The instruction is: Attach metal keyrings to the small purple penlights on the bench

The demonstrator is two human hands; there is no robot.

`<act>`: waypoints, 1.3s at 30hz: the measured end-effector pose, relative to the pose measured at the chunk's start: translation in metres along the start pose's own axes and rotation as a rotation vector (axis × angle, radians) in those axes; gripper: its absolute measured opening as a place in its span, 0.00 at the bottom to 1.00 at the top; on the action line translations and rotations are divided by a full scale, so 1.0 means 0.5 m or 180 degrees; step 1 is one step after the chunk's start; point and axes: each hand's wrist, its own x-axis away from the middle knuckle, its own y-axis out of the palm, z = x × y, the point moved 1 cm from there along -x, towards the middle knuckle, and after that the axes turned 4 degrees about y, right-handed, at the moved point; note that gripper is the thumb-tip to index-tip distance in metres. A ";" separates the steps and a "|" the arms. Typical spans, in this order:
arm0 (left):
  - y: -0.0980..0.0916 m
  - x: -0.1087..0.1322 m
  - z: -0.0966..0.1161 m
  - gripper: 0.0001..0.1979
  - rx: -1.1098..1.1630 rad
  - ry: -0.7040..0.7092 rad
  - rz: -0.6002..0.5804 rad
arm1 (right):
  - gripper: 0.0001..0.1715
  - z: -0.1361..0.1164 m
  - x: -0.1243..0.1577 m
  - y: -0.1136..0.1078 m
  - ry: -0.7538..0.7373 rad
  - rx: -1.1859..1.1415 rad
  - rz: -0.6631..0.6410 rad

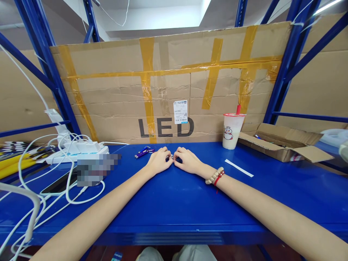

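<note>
My left hand [160, 160] and my right hand [187, 160] meet fingertip to fingertip over the blue tabletop. Both are curled into a pinch. Between them shows a small silvery, dark-edged piece [171, 157], mostly hidden by the fingers and too small to name. Just left of my left hand lie a few small purple and blue pieces with shiny metal parts [144, 152]. A white strip [239, 168] lies to the right of my right hand, apart from it. A beaded bracelet [214, 176] and a red cord circle my right wrist.
A lidded drink cup [230, 133] with a red straw stands back right, beside an open cardboard box [282, 143]. White cables [69, 197], a power strip [87, 146] and a phone [59, 182] crowd the left side. A large cardboard sheet [116, 98] closes off the back.
</note>
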 end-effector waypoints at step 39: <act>0.006 -0.003 -0.011 0.12 0.0231 0.0191 -0.0242 | 0.13 0.007 -0.002 0.003 0.0666 0.0120 -0.0122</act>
